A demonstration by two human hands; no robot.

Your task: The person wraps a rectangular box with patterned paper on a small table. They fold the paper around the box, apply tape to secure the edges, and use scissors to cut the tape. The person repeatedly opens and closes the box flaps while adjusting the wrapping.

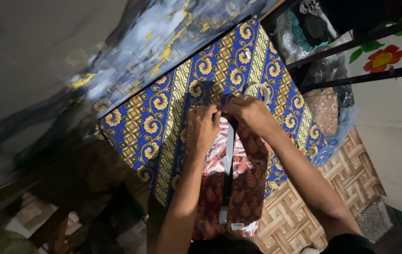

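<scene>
Nearest the viewer, a dark red patterned garment in a clear plastic sleeve (238, 188) lies lengthwise on a blue-and-gold batik cloth (163, 117) covering the table. Left hand (202, 126) and right hand (249, 112) meet at the package's far end, both with fingers curled and pinching its top edge. A white ring (263, 90), seemingly a tape roll, rests just beyond the right hand. Woven matting (346, 174) shows at lower right.

Flat plastic-wrapped maroon patterned garment (238, 188)
</scene>
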